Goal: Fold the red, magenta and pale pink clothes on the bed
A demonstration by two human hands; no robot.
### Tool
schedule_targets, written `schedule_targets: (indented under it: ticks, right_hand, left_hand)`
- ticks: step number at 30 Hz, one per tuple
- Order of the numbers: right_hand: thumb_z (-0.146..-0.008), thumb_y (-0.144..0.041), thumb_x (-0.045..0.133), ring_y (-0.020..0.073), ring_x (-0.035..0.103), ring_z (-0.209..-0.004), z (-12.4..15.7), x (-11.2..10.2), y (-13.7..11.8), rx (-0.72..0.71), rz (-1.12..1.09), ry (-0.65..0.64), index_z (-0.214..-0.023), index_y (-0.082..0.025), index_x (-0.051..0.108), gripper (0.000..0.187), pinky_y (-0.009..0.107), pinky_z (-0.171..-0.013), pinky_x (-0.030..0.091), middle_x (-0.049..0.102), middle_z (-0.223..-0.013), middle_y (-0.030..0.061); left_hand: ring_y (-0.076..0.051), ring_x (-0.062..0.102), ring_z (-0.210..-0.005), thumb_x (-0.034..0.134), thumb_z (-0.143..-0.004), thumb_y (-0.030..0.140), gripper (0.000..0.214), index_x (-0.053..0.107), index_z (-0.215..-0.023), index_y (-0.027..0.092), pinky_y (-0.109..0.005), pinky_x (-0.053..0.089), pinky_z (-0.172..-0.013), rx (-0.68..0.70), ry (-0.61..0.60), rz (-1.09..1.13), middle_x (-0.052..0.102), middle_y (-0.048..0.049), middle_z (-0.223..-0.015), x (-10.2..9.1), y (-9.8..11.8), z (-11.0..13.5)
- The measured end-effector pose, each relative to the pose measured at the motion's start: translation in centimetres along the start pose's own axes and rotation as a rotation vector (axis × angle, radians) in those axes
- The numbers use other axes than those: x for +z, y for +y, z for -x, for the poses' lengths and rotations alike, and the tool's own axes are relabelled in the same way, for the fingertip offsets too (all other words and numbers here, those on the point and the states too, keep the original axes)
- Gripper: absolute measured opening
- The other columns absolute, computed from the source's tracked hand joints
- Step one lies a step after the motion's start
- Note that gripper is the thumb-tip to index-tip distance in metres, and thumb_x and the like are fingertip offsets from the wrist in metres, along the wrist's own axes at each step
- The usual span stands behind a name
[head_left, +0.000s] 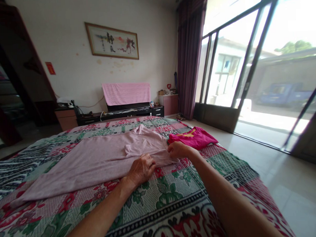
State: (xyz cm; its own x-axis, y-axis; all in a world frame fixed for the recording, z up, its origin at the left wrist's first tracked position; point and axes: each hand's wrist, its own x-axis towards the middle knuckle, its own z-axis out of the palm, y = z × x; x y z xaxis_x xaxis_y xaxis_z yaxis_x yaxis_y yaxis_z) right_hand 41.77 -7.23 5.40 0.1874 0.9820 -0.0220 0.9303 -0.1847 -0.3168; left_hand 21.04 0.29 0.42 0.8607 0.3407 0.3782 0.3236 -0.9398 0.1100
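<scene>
A pale pink long garment (97, 159), which looks like a dress or long shirt, lies spread out on the patterned bedspread (166, 195). Its narrower, wrinkled end is toward the right. My left hand (142, 169) is closed at the garment's near edge, fingers curled over the fabric. Farther right, my right hand (179, 150) pinches the garment's right end, near its corner. Just beyond that hand rests a folded bright magenta garment (198, 137) with a yellow trim.
A black-and-white striped cloth (21, 170) lies on the bed's left side. Behind the bed stands a low black cabinet (121, 115) under a pink cloth (127, 93). Purple curtains (189, 61) and glass sliding doors (239, 66) are at the right, beside the tiled floor (275, 176).
</scene>
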Motion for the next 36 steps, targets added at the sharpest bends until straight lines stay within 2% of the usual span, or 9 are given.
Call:
schedule_targets:
  ticks: [3,6,8,13,19,22,27,31,36]
  right_hand:
    - [-0.062,-0.010,0.053,0.0106,0.057,-0.065,0.1,-0.1,-0.2,0.037,-0.092,0.044,-0.093,-0.014,0.070,0.035,0.017,-0.054,0.038,0.070,-0.081,0.0044]
    - [-0.063,-0.013,0.056,0.0101,0.056,-0.057,0.2,-0.3,-0.4,0.092,-0.155,-0.028,-0.106,-0.015,0.066,0.044,0.017,-0.050,0.038,0.069,-0.078,0.0029]
    - [-0.061,-0.012,0.058,0.0103,0.056,-0.059,0.2,-0.3,-0.5,0.083,-0.136,-0.055,-0.108,-0.016,0.066,0.048,0.017,-0.051,0.038,0.069,-0.079,0.0023]
    - [-0.060,-0.008,0.056,0.0119,0.058,-0.070,0.3,-0.5,-0.3,0.033,-0.042,-0.021,-0.103,-0.014,0.068,0.045,0.017,-0.056,0.039,0.069,-0.092,0.0058]
    - [-0.063,-0.008,0.052,0.0097,0.057,-0.057,0.5,-1.0,-0.2,0.097,-0.180,-0.145,-0.118,-0.014,0.060,0.056,0.018,-0.049,0.039,0.069,-0.093,0.0075]
    - [-0.059,-0.009,0.055,0.0103,0.057,-0.058,0.5,-1.1,-0.2,0.071,-0.120,-0.187,-0.112,-0.018,0.064,0.055,0.018,-0.049,0.039,0.070,-0.087,0.0047]
    - [-0.054,-0.009,0.057,0.0113,0.058,-0.060,0.5,-1.1,-0.2,0.056,-0.058,-0.173,-0.102,-0.021,0.069,0.051,0.018,-0.049,0.037,0.070,-0.078,0.0013]
    - [-0.055,-0.009,0.056,0.0107,0.057,-0.059,0.4,-1.0,-0.3,0.033,-0.026,-0.194,-0.094,-0.020,0.071,0.043,0.018,-0.049,0.036,0.068,-0.074,0.0002]
    - [-0.057,-0.008,0.053,0.0096,0.053,-0.053,0.6,-1.4,-0.4,0.013,0.006,-0.197,-0.088,-0.019,0.071,0.037,0.018,-0.047,0.034,0.064,-0.064,-0.0015]
  left_hand:
    - [-0.015,0.057,-0.085,0.049,-0.086,0.025,0.018,0.065,-0.080,0.019,-0.025,0.043,-0.076,-0.016,0.007,0.032,0.061,-0.0035,-0.084,0.2,-0.2,0.0]
    - [-0.015,0.056,-0.084,0.048,-0.086,0.024,0.018,0.064,-0.078,0.019,-0.025,0.043,-0.076,0.016,0.028,0.045,0.061,-0.0032,-0.083,0.2,-0.1,0.0]
    - [-0.015,0.056,-0.083,0.048,-0.086,0.023,0.019,0.063,-0.076,0.019,-0.024,0.042,-0.075,0.042,0.042,0.041,0.061,-0.0031,-0.081,0.2,0.0,0.0]
    - [-0.015,0.055,-0.081,0.046,-0.086,0.021,0.021,0.062,-0.073,0.018,-0.025,0.043,-0.074,0.097,0.079,0.004,0.060,-0.0039,-0.079,0.0,0.1,-0.1]
    - [-0.016,0.055,-0.079,0.046,-0.082,0.018,0.019,0.062,-0.072,0.018,-0.027,0.043,-0.073,0.126,0.073,-0.067,0.061,-0.0055,-0.077,-0.7,0.3,0.2]
    - [-0.017,0.056,-0.078,0.048,-0.080,0.020,0.017,0.064,-0.073,0.018,-0.026,0.043,-0.072,0.050,0.032,-0.064,0.062,-0.0053,-0.077,-1.1,0.3,0.3]
    - [-0.017,0.059,-0.077,0.051,-0.079,0.032,0.021,0.067,-0.076,0.020,-0.026,0.044,-0.070,-0.112,-0.061,-0.020,0.065,-0.0046,-0.078,-2.0,-0.3,0.2]
    - [-0.015,0.060,-0.075,0.052,-0.078,0.029,0.018,0.067,-0.077,0.020,-0.024,0.042,-0.067,-0.110,-0.131,0.024,0.067,-0.0031,-0.079,-2.2,-0.6,0.0]
    - [-0.013,0.059,-0.069,0.050,-0.075,0.022,0.017,0.067,-0.074,0.019,-0.022,0.040,-0.063,-0.117,-0.104,0.078,0.067,-0.0022,-0.076,-2.4,-0.4,-0.2]
